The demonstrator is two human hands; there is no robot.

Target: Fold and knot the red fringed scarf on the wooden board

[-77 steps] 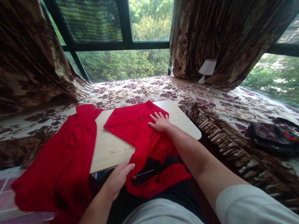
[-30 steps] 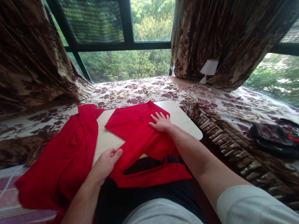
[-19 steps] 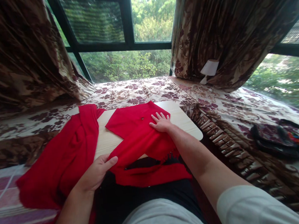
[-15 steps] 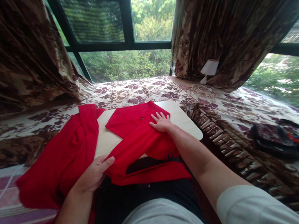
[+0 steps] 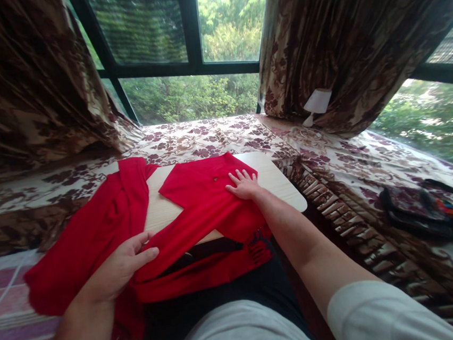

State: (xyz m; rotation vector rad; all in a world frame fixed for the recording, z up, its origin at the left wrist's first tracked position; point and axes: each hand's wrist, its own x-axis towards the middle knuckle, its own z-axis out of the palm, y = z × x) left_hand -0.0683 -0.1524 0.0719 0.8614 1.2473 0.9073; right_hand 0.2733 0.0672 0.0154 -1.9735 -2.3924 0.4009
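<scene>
Right hand [image 5: 244, 186]: palm down, fingers spread, grasping nothing, pressed flat on red cloth [image 5: 200, 191]. Left hand [image 5: 117, 266]: thumb over cloth's narrow strip, finger near its edge; firmness of grip cannot be told. Cloth: matte, soft weave, angular folds, dark fringe [image 5: 260, 246] at near right, lying across surface [image 5: 279, 183] of pale wood grain, corner rounded. Bunched red folds [image 5: 93, 241] drape over left end. Beyond: floral-patterned fabric [image 5: 203, 138].

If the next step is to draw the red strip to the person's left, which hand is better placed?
Probably the left hand: it is at the left bend of the red strip. The right hand lies spread flat on the red cloth over the board, seemingly better suited to pressing.
</scene>
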